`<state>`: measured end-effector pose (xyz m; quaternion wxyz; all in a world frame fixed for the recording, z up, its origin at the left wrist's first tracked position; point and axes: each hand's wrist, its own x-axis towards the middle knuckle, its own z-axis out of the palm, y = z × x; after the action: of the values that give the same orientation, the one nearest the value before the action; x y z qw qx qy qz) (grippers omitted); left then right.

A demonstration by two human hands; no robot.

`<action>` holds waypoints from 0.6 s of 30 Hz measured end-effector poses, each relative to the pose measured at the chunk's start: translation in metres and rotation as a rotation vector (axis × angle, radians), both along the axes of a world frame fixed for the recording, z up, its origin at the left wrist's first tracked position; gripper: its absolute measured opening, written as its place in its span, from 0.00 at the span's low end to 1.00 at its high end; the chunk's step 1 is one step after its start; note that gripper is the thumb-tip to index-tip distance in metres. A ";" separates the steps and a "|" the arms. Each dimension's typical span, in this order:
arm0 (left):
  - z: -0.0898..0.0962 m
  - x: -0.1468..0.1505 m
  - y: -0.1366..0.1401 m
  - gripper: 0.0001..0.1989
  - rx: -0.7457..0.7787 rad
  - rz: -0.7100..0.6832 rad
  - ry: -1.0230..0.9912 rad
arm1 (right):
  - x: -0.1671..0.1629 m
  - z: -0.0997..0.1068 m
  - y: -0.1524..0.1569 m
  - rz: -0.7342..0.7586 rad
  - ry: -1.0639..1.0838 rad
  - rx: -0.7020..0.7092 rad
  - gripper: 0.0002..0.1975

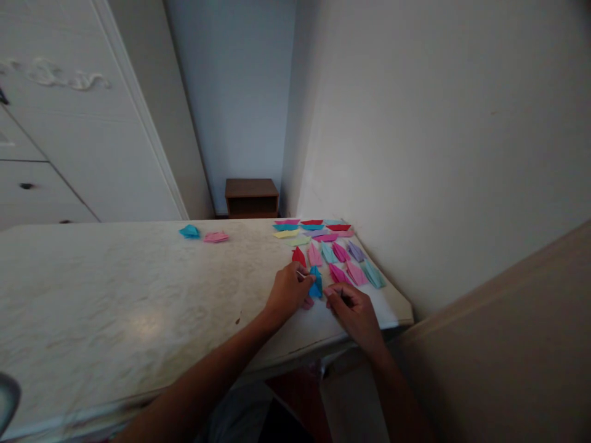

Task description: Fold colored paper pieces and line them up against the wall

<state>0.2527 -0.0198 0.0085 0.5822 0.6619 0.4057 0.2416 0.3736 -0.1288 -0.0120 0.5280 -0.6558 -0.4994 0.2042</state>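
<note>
The left hand (287,288) has its thumb and fingertips against the left edge of a blue folded paper (316,283); whether they pinch it firmly or only rest there, I cannot tell. The right hand (356,311) is just beside that paper's near right side, fingers curled and thumb close to the forefinger (if anything sits between those tips, it is too small to make out). The blue paper is between the two hands, over the right part of a pale, mottled tabletop (138,295).

Near the left fingers, a pink folded paper (308,303) is partly covered. Just beyond that hand lies a red folded paper (299,256), and to its right spreads a group of pink, light blue, magenta, purple and teal ones. Farther off, flatter-looking rows include a yellow folded paper (286,234). Well apart on the far left lie a bright blue folded piece (189,232) and a pink folded piece (216,237). Past the far edge stands a brown shelf (252,187); a pale wall (415,154) rises on the right.
</note>
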 end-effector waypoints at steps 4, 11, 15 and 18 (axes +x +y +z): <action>-0.002 0.001 0.003 0.07 0.014 -0.050 0.043 | 0.000 0.000 -0.001 0.025 -0.016 -0.001 0.15; 0.005 -0.007 0.002 0.13 0.630 -0.114 0.361 | 0.001 -0.002 -0.001 0.018 -0.002 0.002 0.15; 0.000 -0.020 0.006 0.13 1.011 -0.312 0.412 | 0.001 0.001 0.003 0.028 0.013 -0.018 0.15; -0.005 -0.024 0.009 0.12 1.151 -0.434 0.393 | 0.001 0.003 0.007 0.033 0.045 -0.016 0.15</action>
<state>0.2289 -0.0106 0.0030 0.0845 0.9672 0.1669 0.1716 0.3747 -0.1216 -0.0093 0.5304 -0.6471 -0.4963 0.2315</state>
